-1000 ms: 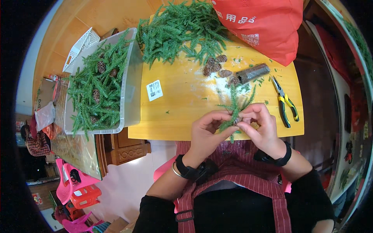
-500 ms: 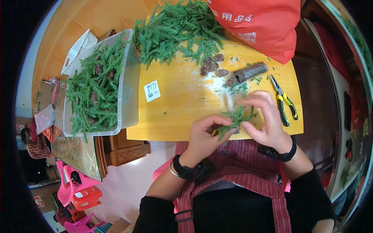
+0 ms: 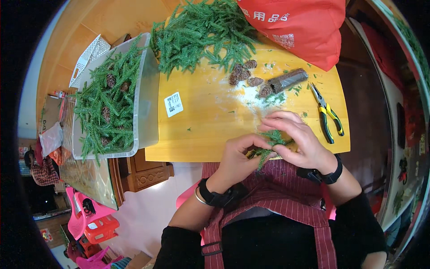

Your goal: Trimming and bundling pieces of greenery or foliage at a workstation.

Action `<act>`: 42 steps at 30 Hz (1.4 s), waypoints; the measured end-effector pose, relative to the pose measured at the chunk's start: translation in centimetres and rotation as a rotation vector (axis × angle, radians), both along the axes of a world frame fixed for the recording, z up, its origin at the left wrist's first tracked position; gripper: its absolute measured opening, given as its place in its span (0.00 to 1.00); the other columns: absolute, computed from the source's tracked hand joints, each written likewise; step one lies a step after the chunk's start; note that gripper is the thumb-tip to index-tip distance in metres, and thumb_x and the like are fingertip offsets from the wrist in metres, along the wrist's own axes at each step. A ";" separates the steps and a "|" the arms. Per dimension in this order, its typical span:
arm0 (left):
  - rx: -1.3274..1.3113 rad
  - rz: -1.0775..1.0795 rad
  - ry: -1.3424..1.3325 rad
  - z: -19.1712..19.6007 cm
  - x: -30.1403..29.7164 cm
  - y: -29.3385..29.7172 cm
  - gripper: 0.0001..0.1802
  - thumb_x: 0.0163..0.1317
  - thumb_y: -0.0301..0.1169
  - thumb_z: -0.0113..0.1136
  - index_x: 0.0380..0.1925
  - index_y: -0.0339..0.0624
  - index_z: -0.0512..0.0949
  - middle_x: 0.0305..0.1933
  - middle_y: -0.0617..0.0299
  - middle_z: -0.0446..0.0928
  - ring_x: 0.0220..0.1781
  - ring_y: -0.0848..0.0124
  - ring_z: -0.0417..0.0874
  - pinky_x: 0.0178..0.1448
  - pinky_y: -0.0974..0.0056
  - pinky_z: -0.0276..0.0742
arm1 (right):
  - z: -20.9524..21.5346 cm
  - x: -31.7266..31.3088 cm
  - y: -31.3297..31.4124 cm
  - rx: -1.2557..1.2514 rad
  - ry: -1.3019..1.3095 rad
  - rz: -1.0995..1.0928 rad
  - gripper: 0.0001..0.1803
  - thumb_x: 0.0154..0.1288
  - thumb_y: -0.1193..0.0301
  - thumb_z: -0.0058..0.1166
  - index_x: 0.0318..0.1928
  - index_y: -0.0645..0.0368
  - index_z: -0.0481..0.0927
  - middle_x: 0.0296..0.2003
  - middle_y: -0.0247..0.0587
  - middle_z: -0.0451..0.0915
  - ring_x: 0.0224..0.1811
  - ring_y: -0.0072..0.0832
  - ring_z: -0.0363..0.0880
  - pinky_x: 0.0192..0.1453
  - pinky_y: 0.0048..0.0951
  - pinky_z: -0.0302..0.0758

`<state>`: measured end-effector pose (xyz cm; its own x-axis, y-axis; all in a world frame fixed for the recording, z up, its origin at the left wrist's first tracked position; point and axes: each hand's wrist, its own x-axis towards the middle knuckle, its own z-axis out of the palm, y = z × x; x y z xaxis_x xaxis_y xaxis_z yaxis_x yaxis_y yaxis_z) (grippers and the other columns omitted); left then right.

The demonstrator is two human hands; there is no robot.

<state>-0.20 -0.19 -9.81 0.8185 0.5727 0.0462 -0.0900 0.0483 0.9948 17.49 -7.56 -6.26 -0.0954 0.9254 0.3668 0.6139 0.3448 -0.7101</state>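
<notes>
At the near edge of the yellow table (image 3: 197, 145), both hands meet around a small green artificial pine sprig (image 3: 274, 136). My left hand (image 3: 242, 154) pinches its lower end between thumb and fingers. From the other side, my right hand (image 3: 298, 141) has its thumb against the sprig, fingers curved over the top and partly hiding it. Beyond the hands lie several loose pine cones (image 3: 242, 71) and a brown roll in clear plastic (image 3: 289, 80), with a cone at its near end. White powder and green bits are scattered around them.
Long-nose pliers (image 3: 327, 114) with yellow-black handles lie right. A clear plastic bin (image 3: 145, 112) of pine sprigs with cones stands left. At the back are a heap of green sprigs (image 3: 201, 36) and a red bag (image 3: 300, 31). A white label (image 3: 174, 104) lies left of centre.
My right hand has come in closer to my left, its fingers now curved over the sprig. The sprig is turned and more covered. Things on the table stay put.
</notes>
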 end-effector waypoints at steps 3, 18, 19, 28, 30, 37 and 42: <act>0.002 -0.026 0.051 -0.2 -0.2 0.2 0.10 0.50 0.17 0.62 0.32 0.35 0.74 0.38 0.58 0.77 0.41 0.74 0.77 0.47 0.70 0.74 | 0.0 0.0 0.2 -0.022 0.058 0.028 0.27 0.50 0.72 0.54 0.54 0.60 0.69 0.40 0.41 0.77 0.54 0.40 0.68 0.59 0.38 0.61; -0.092 0.111 -0.058 1.5 0.2 0.0 0.12 0.48 0.18 0.63 0.34 0.35 0.75 0.37 0.59 0.76 0.43 0.73 0.77 0.50 0.69 0.72 | 0.1 0.5 -0.4 0.010 0.252 0.014 0.09 0.50 0.83 0.49 0.34 0.61 0.74 0.32 0.39 0.74 0.39 0.31 0.73 0.45 0.28 0.69; -0.092 0.112 -0.057 1.5 0.2 -0.1 0.12 0.48 0.18 0.63 0.34 0.35 0.75 0.37 0.59 0.76 0.43 0.73 0.77 0.50 0.69 0.72 | 0.2 0.6 -0.4 -0.015 0.251 0.043 0.09 0.50 0.83 0.50 0.34 0.60 0.74 0.31 0.38 0.73 0.39 0.31 0.73 0.45 0.28 0.68; 0.144 0.042 -0.042 0.4 0.0 0.5 0.10 0.51 0.17 0.60 0.35 0.36 0.75 0.38 0.58 0.77 0.47 0.70 0.76 0.50 0.68 0.73 | 0.3 0.3 -0.4 -0.232 0.371 -0.010 0.19 0.45 0.78 0.61 0.39 0.59 0.70 0.31 0.34 0.72 0.39 0.26 0.71 0.47 0.28 0.67; 0.217 0.037 -0.036 0.5 0.0 0.5 0.10 0.51 0.17 0.60 0.34 0.36 0.75 0.38 0.59 0.77 0.46 0.70 0.77 0.49 0.67 0.74 | 0.9 0.4 -0.4 -0.312 0.364 -0.009 0.22 0.45 0.78 0.61 0.43 0.60 0.69 0.32 0.33 0.72 0.38 0.24 0.71 0.46 0.26 0.67; 0.136 0.026 -0.041 0.8 0.0 0.5 0.09 0.50 0.17 0.60 0.33 0.36 0.76 0.37 0.58 0.77 0.45 0.68 0.78 0.48 0.67 0.74 | 0.3 0.6 -0.4 -0.390 0.551 0.080 0.27 0.48 0.79 0.60 0.50 0.62 0.65 0.36 0.32 0.74 0.33 0.18 0.69 0.41 0.19 0.67; 0.242 0.033 -0.008 1.4 0.0 0.5 0.10 0.49 0.18 0.62 0.32 0.37 0.77 0.36 0.57 0.78 0.45 0.65 0.78 0.50 0.65 0.72 | 0.3 0.3 -0.4 -0.410 0.720 0.053 0.27 0.48 0.79 0.61 0.49 0.61 0.65 0.35 0.34 0.75 0.31 0.16 0.70 0.41 0.18 0.66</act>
<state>-0.17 0.34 -8.38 0.7988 0.5701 0.1920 -0.0957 -0.1947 0.9762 17.81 -7.98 -5.95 -0.0134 0.9998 -0.0110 -0.0482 -0.0117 -0.9988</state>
